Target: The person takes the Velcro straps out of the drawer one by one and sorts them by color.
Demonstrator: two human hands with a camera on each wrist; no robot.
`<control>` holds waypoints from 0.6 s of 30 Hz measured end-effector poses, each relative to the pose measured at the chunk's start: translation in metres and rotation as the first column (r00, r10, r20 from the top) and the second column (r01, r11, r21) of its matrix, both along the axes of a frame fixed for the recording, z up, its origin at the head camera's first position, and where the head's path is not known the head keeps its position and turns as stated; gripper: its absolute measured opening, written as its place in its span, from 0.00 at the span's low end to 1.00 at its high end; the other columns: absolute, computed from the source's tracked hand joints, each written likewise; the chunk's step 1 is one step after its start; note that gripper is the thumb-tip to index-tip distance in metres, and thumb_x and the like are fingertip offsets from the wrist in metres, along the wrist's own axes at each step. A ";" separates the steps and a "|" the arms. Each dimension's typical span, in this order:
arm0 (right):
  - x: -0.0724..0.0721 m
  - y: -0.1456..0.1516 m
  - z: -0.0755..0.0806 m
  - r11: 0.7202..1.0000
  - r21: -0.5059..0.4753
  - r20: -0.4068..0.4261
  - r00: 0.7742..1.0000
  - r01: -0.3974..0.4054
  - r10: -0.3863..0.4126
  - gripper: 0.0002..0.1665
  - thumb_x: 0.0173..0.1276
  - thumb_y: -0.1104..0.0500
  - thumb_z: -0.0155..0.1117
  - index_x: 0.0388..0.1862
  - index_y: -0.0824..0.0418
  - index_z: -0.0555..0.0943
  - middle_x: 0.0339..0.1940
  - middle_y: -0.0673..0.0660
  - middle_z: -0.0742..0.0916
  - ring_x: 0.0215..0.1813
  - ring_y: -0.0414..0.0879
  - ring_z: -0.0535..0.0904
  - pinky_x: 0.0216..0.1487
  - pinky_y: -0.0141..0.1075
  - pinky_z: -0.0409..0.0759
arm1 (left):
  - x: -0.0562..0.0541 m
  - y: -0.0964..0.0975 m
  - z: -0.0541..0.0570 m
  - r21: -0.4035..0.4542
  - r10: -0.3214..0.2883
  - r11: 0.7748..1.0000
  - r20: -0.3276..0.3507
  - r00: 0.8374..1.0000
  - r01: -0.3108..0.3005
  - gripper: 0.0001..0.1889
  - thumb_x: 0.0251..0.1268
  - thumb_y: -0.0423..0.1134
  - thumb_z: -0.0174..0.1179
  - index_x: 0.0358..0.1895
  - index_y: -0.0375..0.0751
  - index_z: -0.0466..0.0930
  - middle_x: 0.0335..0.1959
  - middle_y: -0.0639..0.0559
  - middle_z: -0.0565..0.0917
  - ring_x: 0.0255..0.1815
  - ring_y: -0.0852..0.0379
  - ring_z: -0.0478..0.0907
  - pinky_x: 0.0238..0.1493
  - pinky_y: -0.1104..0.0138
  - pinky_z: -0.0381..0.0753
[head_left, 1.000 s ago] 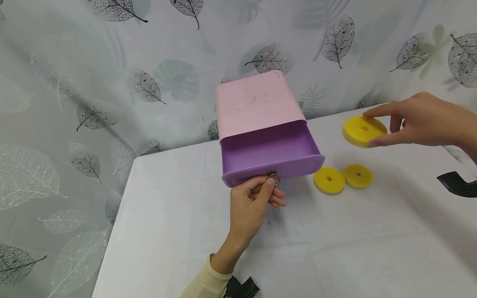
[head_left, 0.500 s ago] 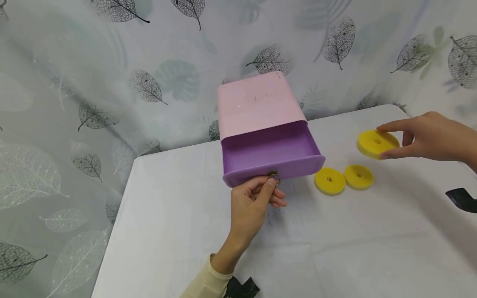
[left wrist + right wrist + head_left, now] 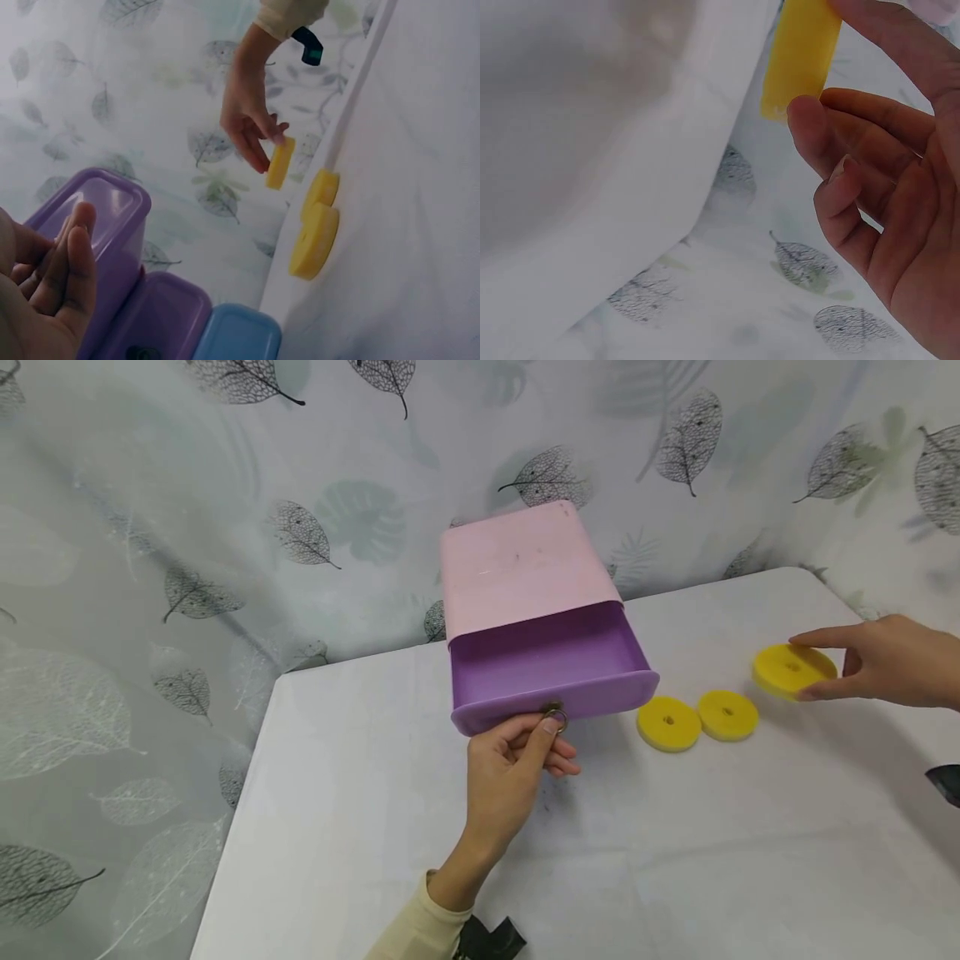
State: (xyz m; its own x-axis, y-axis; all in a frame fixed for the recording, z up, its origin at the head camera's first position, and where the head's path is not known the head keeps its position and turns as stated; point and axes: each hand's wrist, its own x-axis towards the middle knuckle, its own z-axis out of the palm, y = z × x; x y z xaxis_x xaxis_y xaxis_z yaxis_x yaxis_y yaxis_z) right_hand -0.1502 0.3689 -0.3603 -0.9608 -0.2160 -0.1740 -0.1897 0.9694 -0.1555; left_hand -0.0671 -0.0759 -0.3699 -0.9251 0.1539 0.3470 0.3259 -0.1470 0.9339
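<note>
While my left hand (image 3: 504,781) pinches the ring (image 3: 563,722) on the purple drawer (image 3: 611,693), my right hand (image 3: 892,662) grips a yellow disc (image 3: 777,672) by its edge — raised above the white table (image 3: 360,793). A second disc (image 3: 662,733) and third disc (image 3: 722,727) lie nearby.

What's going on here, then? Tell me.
A person's left hand pinches the small brass-coloured metal ring on the purple drawer, which stands partly out of its pale pink cabinet. Their right hand holds a thick, round yellow disc with a central hole, up off the white table. Two similar yellow discs lie side by side on the table, to the right of the drawer. No disc shows in the open part of the drawer.
</note>
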 end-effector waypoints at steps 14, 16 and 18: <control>0.004 0.016 -0.037 0.999 -0.046 0.054 0.998 -0.003 0.006 0.55 0.52 0.37 0.84 0.67 0.72 0.76 0.28 0.52 0.81 0.27 0.48 0.72 0.22 0.37 0.77 | 0.000 0.001 0.000 -0.008 -0.004 1.000 -0.007 1.000 0.004 0.10 0.79 0.36 0.60 0.45 0.31 0.87 0.28 0.43 0.88 0.24 0.43 0.88 0.28 0.54 0.90; 0.004 0.017 -0.040 0.998 -0.059 0.057 0.998 -0.008 0.011 0.54 0.52 0.38 0.84 0.67 0.72 0.76 0.30 0.52 0.83 0.27 0.48 0.72 0.23 0.36 0.78 | 0.000 0.001 0.000 -0.006 -0.007 1.000 -0.007 1.000 0.007 0.10 0.79 0.36 0.60 0.45 0.31 0.87 0.28 0.43 0.88 0.24 0.43 0.88 0.29 0.54 0.90; 0.005 0.017 -0.042 0.998 -0.067 0.059 0.998 -0.012 0.016 0.53 0.52 0.39 0.85 0.67 0.72 0.77 0.32 0.52 0.84 0.28 0.48 0.73 0.23 0.36 0.78 | -0.001 0.001 0.000 -0.007 -0.007 1.000 -0.011 1.000 0.007 0.10 0.79 0.36 0.61 0.45 0.32 0.87 0.28 0.44 0.88 0.24 0.44 0.88 0.29 0.55 0.90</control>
